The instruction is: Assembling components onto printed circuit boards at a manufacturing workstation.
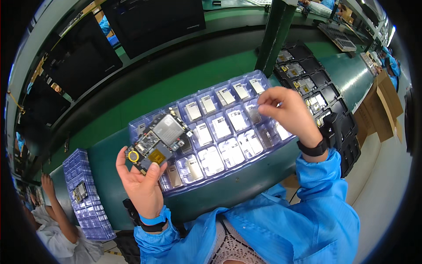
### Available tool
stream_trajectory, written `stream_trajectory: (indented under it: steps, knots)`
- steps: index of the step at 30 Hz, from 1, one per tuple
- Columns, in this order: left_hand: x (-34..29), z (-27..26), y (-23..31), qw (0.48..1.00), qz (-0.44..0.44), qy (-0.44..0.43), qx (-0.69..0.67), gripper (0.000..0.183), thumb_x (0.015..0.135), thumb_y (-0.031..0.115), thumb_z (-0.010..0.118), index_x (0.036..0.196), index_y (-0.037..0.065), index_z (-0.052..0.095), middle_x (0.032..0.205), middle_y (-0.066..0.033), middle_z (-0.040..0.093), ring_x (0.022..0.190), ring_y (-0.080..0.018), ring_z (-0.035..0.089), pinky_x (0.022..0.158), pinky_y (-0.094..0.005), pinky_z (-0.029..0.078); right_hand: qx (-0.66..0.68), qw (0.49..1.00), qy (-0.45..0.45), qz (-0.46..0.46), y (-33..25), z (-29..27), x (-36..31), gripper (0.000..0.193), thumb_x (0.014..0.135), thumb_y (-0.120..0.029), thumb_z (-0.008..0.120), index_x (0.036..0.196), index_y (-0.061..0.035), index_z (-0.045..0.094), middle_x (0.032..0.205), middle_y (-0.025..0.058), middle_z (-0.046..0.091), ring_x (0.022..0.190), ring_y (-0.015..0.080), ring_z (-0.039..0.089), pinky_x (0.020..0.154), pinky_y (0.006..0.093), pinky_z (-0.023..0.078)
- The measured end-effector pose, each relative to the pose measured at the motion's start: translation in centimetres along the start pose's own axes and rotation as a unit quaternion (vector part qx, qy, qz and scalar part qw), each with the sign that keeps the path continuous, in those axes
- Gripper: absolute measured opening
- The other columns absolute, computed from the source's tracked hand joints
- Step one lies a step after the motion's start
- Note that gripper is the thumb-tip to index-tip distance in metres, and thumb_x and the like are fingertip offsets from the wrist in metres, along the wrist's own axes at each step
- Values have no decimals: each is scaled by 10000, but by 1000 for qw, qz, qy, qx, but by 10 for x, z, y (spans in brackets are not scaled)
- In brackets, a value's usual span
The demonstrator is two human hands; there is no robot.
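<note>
My left hand point(147, 191) grips a circuit board point(169, 130) by its lower left edge, thumb on the front. The board has a large silver metal cover, a yellow ring and a gold-coloured patch. It is held tilted above the left part of a clear plastic tray point(237, 166). Flat silver metal pieces point(221, 126) lie in several of the tray's compartments. Over the tray's right part, my right hand point(288, 110) is closed with thumb and fingertips together. Whether anything small sits between them cannot be made out.
Black trays point(332, 94) with circuit boards stand at the right, beside a green post point(274, 37). A cardboard box point(380, 108) is farther right. At the left, another clear tray point(99, 222) holds a board point(80, 192), near a co-worker's arm point(59, 209). Dark monitors point(154, 24) line the back.
</note>
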State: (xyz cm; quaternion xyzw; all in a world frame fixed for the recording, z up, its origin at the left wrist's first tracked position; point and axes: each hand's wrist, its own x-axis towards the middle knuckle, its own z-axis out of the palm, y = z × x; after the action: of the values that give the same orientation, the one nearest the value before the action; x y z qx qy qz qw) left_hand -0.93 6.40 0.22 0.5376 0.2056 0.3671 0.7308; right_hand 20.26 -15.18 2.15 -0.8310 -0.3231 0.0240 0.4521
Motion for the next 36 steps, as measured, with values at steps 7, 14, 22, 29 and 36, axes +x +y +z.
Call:
stream_trajectory:
  steps: [7,14,22,29,36]
  knots:
    - [-3,17,3,1000,18,17,6,637,739,-109,555,1269,58,244,1088,-165,497,946,-242,564,769,-365,528,-226,967,-20,-118,-15,46,0,267,620,-216,727,716,1,606,804,151,518,822,314,492,730,388,391]
    - [-5,28,-9,997,-47,-60,-29,656,715,-119,559,1249,58,222,1088,-186,506,965,-273,574,787,-387,526,-164,985,-38,-43,-7,44,-3,243,621,-137,721,808,-31,608,848,118,525,871,303,482,769,370,380]
    - [-2,23,-10,990,-94,-96,-33,622,724,-147,555,1209,67,231,1064,-170,518,943,-226,584,800,-339,522,111,993,10,-34,-14,40,-5,81,794,-17,556,842,-19,491,782,84,564,759,154,548,663,264,428]
    - [-12,30,-4,982,-132,-129,-41,604,748,-144,540,1212,80,224,1043,-159,533,941,-212,581,789,-336,524,368,915,-143,78,-69,48,-17,212,813,13,557,1024,-2,536,840,22,540,728,61,513,648,191,451]
    - [-15,37,-12,985,-110,-131,-36,577,742,-151,544,1210,41,267,1023,-144,545,935,-174,572,779,-291,508,336,932,-133,8,-57,69,-15,128,793,35,575,919,14,572,819,28,578,759,75,549,677,201,458]
